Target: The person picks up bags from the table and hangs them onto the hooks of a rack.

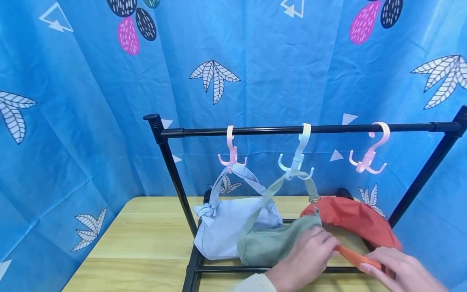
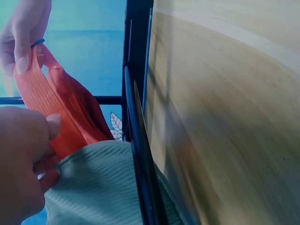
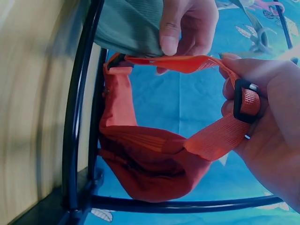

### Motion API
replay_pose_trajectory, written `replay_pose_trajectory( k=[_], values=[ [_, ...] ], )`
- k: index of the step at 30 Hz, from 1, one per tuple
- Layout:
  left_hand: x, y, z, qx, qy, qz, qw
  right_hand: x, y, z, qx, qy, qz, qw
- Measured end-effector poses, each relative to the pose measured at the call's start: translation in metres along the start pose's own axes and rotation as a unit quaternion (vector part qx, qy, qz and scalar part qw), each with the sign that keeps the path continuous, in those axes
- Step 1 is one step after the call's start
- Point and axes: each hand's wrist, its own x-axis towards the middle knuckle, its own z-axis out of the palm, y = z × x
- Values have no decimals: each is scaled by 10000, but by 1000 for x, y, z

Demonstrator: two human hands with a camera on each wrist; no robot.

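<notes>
A red shoulder bag [image 1: 359,217] hangs low at the right, its orange-red strap [image 1: 352,256] stretched between both hands. My left hand [image 1: 308,253] pinches one stretch of the strap, right beside the green corduroy bag [image 1: 273,243]. Farther right, my right hand [image 1: 405,267] grips the strap near its black buckle [image 3: 246,101]. In the right wrist view the strap forms a loop above the bag's dark zipped opening [image 3: 154,166]. The left wrist view has the strap [image 2: 51,108] running from one hand to the other.
A black rack's top bar [image 1: 262,130] carries a pink hook [image 1: 232,152] with a light blue bag [image 1: 226,231], a pale blue hook [image 1: 297,156] with the green bag, and a pink hook [image 1: 368,156] bearing nothing. Lower rails [image 1: 233,269] cross the wooden table [image 1: 146,239].
</notes>
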Motion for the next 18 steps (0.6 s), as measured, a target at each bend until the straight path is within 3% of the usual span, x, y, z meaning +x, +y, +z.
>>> replay_pose_trajectory(
  k=[3, 6, 9, 13, 18],
  values=[
    [0, 1, 1, 506, 422, -63, 9978, 2, 0, -5, -165, -123, 226, 9995],
    [0, 1, 0, 813, 646, -105, 9945, 4, 0, -10, -334, -110, 479, 9982],
    [1, 0, -2, 1072, 649, -113, 9920, 6, 1, -14, -376, -67, 556, 9977],
    [4, -1, -6, 1413, 428, -143, 9889, 8, 3, -17, -270, 60, 404, 9988],
    [9, -5, -10, 1860, 471, -234, 9811, 8, 2, -19, -156, 370, 458, 9981]
  ],
)
